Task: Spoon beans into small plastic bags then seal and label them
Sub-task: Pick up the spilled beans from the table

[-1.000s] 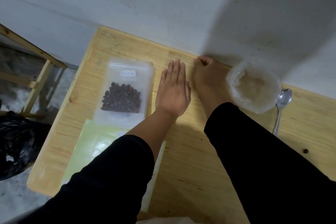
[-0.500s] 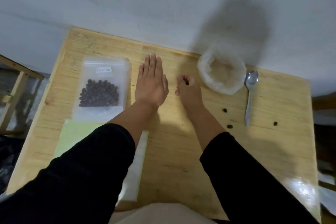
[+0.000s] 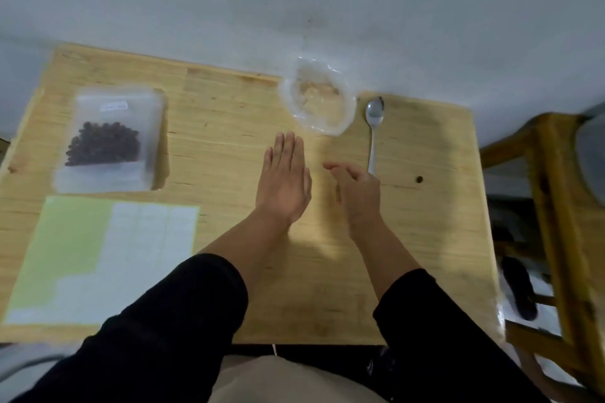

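Observation:
A clear zip bag point(image 3: 108, 141) of dark beans lies flat at the table's left, with a small white label point(image 3: 114, 106) near its top. A crumpled clear plastic container point(image 3: 319, 105) sits at the far edge, with no beans visible inside it. A metal spoon point(image 3: 373, 134) lies to its right, bowl pointing away. My left hand point(image 3: 283, 180) lies flat on the wood, fingers straight and together. My right hand point(image 3: 357, 193) hovers beside it with fingers loosely curved, nothing visibly held; it covers the spoon handle's tip. One loose bean point(image 3: 419, 179) lies right of the spoon.
A green backing sheet of white labels point(image 3: 98, 255) lies at the front left of the wooden table point(image 3: 229, 114). A white wall runs behind the table. A wooden chair point(image 3: 556, 206) stands close to the table's right edge.
My right hand has drawn back toward me and to the right, loosening from a curled fist; it now covers where two loose beans lay. My left hand stays flat.

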The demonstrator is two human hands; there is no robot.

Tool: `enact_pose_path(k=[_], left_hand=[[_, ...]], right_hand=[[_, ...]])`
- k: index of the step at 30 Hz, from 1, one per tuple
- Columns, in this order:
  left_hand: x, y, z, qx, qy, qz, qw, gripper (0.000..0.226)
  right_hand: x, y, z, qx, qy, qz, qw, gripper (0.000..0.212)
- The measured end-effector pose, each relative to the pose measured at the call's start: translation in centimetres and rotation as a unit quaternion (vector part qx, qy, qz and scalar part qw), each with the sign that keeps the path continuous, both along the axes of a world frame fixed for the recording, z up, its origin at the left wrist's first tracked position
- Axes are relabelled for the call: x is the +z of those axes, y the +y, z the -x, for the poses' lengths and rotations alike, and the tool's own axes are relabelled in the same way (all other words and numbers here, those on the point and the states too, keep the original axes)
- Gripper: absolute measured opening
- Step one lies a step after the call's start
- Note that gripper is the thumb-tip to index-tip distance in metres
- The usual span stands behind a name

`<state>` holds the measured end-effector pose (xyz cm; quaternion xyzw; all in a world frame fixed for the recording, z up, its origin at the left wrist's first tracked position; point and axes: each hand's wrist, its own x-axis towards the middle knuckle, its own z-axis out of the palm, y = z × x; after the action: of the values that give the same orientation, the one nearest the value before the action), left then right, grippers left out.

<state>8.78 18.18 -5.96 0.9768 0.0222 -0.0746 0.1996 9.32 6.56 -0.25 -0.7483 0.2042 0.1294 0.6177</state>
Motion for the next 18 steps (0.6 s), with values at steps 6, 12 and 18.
enact_pose_path(k=[6,12,18], left_hand=[[-0.7,-2.2,0.8,0.003,-0.017,-0.018,1.000,0.056],[-0.7,-2.3,0.8,0.005,-0.023,-0.035,0.999,0.056],[-0.7,-2.3,0.7,0.009,-0.033,-0.027,0.999,0.056]], right_hand=[[-1.9,-4.0,0.9,0.092,-0.066,0.205,0.972,0.020],[-3.1,-4.3,0.7,0.147,-0.104,0.252,0.951,0.019],[-3.2,-4.2,0.8,0.187,-0.131,0.308,0.924,0.012]])
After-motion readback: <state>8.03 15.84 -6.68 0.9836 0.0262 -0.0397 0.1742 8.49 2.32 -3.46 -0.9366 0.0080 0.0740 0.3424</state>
